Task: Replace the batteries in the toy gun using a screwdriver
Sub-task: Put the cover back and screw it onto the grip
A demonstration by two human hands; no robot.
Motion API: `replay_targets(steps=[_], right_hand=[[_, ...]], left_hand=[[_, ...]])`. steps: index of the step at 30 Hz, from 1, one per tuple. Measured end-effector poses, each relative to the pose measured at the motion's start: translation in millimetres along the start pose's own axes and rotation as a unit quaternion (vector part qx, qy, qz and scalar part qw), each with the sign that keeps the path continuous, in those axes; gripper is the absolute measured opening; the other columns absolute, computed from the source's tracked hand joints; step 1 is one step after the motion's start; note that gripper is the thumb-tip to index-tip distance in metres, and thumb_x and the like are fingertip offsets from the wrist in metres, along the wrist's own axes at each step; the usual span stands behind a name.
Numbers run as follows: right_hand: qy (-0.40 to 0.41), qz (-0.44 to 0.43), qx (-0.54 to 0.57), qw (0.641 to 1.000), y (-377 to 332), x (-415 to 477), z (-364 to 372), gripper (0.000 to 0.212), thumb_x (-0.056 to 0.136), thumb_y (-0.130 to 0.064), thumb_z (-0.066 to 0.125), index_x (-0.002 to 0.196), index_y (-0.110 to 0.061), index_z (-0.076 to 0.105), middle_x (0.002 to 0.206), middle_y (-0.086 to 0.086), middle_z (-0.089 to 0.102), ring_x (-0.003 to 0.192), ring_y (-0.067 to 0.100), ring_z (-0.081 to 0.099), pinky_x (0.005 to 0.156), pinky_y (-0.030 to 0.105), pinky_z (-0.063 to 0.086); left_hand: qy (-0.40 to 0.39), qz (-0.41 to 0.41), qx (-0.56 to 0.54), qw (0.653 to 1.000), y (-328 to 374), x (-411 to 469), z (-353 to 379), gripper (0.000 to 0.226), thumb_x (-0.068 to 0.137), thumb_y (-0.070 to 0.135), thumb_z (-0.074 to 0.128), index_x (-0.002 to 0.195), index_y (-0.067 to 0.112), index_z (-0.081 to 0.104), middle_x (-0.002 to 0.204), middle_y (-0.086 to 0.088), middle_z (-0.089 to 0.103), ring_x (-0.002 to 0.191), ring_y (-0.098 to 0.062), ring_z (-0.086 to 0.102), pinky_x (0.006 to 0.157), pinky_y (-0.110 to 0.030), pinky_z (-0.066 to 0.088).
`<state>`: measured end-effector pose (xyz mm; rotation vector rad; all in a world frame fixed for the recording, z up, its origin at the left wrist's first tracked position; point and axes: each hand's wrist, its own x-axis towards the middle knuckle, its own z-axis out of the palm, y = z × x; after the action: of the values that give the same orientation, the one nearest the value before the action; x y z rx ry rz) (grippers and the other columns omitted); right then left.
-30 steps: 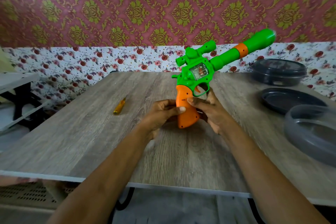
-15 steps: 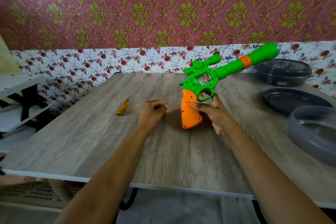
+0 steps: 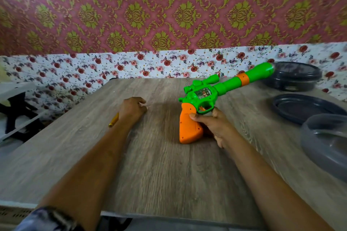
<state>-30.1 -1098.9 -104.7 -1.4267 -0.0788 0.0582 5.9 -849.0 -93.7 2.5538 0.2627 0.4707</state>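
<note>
The toy gun [image 3: 205,94] has a green body and barrel and an orange grip. It stands with the grip's base on the wooden table [image 3: 159,170] and the barrel pointing up to the right. My right hand [image 3: 214,127] grips the orange handle from the right, thumb across its side. My left hand [image 3: 132,108] hovers over the table left of the gun with loosely curled fingers and nothing seen in it. A yellow-handled screwdriver [image 3: 113,120] lies on the table beside my left wrist, which hides part of it.
At the right stand a dark round lidded container [image 3: 294,78], a dark shallow dish [image 3: 302,108] and a grey translucent bowl [image 3: 323,144]. A white shelf [image 3: 15,90] stands off the table's left side. The table's front edge runs close to me.
My left hand let go of the gun's grip and moved left toward the screwdriver. The gun tilted lower and now rests on the table, held by my right hand alone.
</note>
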Motion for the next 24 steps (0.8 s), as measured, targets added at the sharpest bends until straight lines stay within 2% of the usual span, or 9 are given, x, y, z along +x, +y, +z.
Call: replay_targets(steps=[2,5,7,9,17,21,24], right_hand=[[0.001,-0.001,0.000,1.000,1.2,1.3,0.0,0.053,0.076,-0.004,0.072,0.123,-0.006,0.048,0.106,0.004,0.060,0.082,0.007,0.056,0.063,0.017,0.042],[0.001,0.000,0.001,1.000,0.3,1.4,0.0,0.055,0.076,-0.004,0.072,0.125,-0.006,0.048,0.111,0.005,0.060,0.091,0.013,0.056,0.064,0.016,0.042],[0.002,0.001,-0.001,1.000,-0.5,0.3,0.2,0.056,0.075,-0.004,0.072,0.126,-0.006,0.048,0.116,0.006,0.061,0.095,0.014,0.057,0.064,0.016,0.043],[-0.002,0.001,-0.001,1.000,-2.0,-1.5,0.4,0.053,0.076,-0.003,0.071,0.124,-0.006,0.049,0.113,0.005,0.061,0.091,0.012,0.058,0.063,0.014,0.044],[0.004,0.007,-0.008,1.000,-2.5,-2.1,1.1,0.058,0.074,-0.007,0.074,0.126,-0.006,0.048,0.121,0.009,0.060,0.107,0.021,0.057,0.070,0.020,0.044],[-0.001,0.008,-0.005,1.000,-4.2,-3.1,1.5,0.056,0.076,-0.005,0.072,0.126,-0.005,0.048,0.114,0.006,0.060,0.100,0.017,0.055,0.066,0.018,0.042],[-0.001,0.011,-0.004,1.000,-4.2,-3.1,1.1,0.056,0.076,-0.005,0.072,0.126,-0.005,0.046,0.113,0.006,0.059,0.097,0.015,0.055,0.065,0.018,0.042]], left_hand=[[-0.010,0.003,0.004,1.000,-0.1,6.4,0.9,0.022,0.088,0.018,0.063,0.109,0.012,0.068,0.113,-0.010,0.067,0.101,-0.025,0.061,0.089,-0.035,0.050],[-0.012,0.010,0.020,1.000,-0.5,12.0,2.2,0.012,0.088,0.013,0.061,0.095,0.013,0.071,0.105,-0.011,0.069,0.092,-0.026,0.062,0.082,-0.036,0.052],[0.006,0.010,0.034,0.999,1.6,10.9,4.2,0.014,0.089,0.009,0.057,0.091,0.012,0.071,0.101,-0.013,0.069,0.089,-0.029,0.062,0.076,-0.037,0.052],[0.023,0.014,0.052,0.998,5.0,9.4,6.5,0.018,0.089,0.005,0.053,0.090,0.010,0.070,0.100,-0.014,0.068,0.090,-0.031,0.061,0.074,-0.037,0.051],[-0.016,0.012,0.098,0.995,12.4,13.3,3.4,0.016,0.088,0.006,0.054,0.090,0.007,0.069,0.101,-0.016,0.067,0.091,-0.033,0.062,0.076,-0.037,0.052],[-0.005,0.001,0.071,0.997,11.0,11.1,3.0,0.013,0.086,0.017,0.062,0.090,0.007,0.070,0.098,-0.014,0.069,0.089,-0.031,0.064,0.069,-0.033,0.050],[0.006,-0.003,0.079,0.997,13.5,7.5,4.6,0.012,0.087,0.016,0.060,0.090,0.009,0.070,0.097,-0.013,0.068,0.087,-0.031,0.063,0.068,-0.034,0.051]])
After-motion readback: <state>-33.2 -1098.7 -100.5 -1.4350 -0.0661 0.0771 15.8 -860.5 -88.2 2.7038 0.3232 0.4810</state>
